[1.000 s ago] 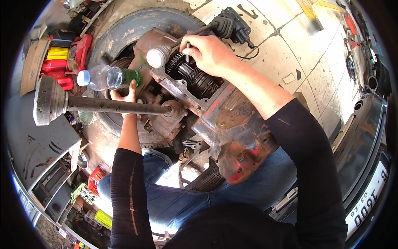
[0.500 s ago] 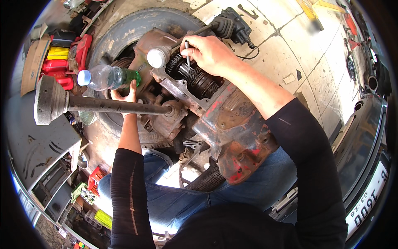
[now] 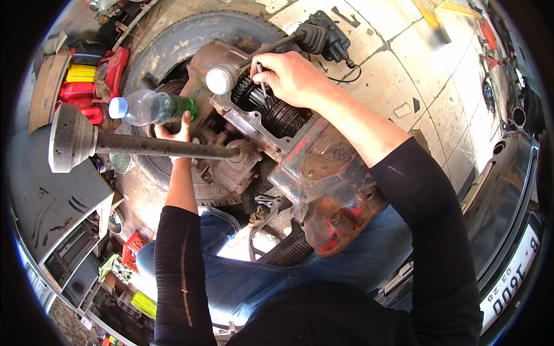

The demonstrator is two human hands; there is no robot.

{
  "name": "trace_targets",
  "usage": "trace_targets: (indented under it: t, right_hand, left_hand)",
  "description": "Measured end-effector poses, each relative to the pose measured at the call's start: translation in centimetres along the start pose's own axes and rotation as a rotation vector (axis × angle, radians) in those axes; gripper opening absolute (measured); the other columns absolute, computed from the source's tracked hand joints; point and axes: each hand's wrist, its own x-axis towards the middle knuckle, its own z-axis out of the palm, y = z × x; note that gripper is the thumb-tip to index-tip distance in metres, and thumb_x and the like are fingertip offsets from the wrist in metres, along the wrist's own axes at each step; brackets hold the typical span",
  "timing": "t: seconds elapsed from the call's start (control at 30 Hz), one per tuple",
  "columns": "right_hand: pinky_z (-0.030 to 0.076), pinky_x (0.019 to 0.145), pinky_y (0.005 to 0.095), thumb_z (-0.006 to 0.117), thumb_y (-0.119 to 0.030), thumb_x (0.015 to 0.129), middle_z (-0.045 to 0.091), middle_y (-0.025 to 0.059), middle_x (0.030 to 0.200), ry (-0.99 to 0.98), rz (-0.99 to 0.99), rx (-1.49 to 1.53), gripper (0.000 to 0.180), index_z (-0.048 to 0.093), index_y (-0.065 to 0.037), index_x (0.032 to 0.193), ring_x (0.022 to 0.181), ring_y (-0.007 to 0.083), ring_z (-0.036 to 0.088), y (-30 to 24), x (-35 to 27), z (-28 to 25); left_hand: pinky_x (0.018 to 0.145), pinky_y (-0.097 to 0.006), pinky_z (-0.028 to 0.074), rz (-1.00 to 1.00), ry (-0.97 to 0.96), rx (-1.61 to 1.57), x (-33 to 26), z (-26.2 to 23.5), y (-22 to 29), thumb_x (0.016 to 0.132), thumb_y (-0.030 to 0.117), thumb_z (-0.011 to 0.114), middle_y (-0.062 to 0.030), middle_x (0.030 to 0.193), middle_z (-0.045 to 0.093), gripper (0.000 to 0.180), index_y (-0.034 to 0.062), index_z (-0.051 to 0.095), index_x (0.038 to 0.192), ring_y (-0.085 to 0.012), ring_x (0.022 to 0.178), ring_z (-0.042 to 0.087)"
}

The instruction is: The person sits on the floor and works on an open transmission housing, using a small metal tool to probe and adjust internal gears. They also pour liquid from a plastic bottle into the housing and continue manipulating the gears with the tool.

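Note:
My left hand (image 3: pixel 175 131) is wrapped round the lower end of a clear plastic bottle (image 3: pixel 144 108). The bottle lies nearly level, its blue cap to the left and its green-tinted base to the right. Between the thumb and fingers of my right hand (image 3: pixel 291 75) is a slim metal rod (image 3: pixel 261 75), pointing down into the open top of a rusty gearbox (image 3: pixel 323 167). Below its lower end sit toothed gears (image 3: pixel 283 118), dark and shiny. A gear lever with a round white knob (image 3: pixel 219 80) lies by the opening's far left edge.
A long shaft with a flared end (image 3: pixel 161 145) crosses under my left wrist. Behind the gearbox lies a large tyre (image 3: pixel 202 26). A black part with a rubber boot (image 3: pixel 326 39) rests on the tiled floor. A grey cabinet (image 3: pixel 52 196) stands left, a dark car bumper (image 3: pixel 502 190) right.
The metal rod has tilted and dipped slightly, with a small shift of my right-hand fingers. My left hand and the bottle have hardly moved.

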Motion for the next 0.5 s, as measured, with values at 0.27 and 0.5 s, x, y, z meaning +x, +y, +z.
trace_targets:
  t: [0.27, 0.5]
  right_hand:
    - [0.052, 0.069, 0.0391, 0.067, -0.013, 0.100, 0.069, 0.0183, 0.082, 0.030, -0.038, 0.039, 0.010, 0.068, -0.005, 0.107, 0.073, 0.0329, 0.068, -0.2, -0.1, 0.2]
    - [0.053, 0.072, 0.0384, 0.067, -0.012, 0.100, 0.073, 0.0152, 0.087, 0.049, 0.035, 0.017, 0.011, 0.069, -0.006, 0.109, 0.079, 0.0309, 0.072, 0.1, -0.3, 0.8]
  left_hand:
    - [0.107, -0.044, 0.047, -0.011, 0.006, -0.022, 0.1, -0.1, -0.7, 0.072, 0.041, 0.098, -0.0160, 0.126, 0.067, 0.078, -0.0006, 0.065, 0.129, -0.0282, 0.116, 0.062]
    - [0.109, -0.045, 0.046, -0.033, -0.005, -0.046, 0.0, 0.3, -0.3, 0.072, 0.042, 0.097, -0.0174, 0.128, 0.066, 0.081, -0.0008, 0.064, 0.132, -0.0294, 0.119, 0.061]
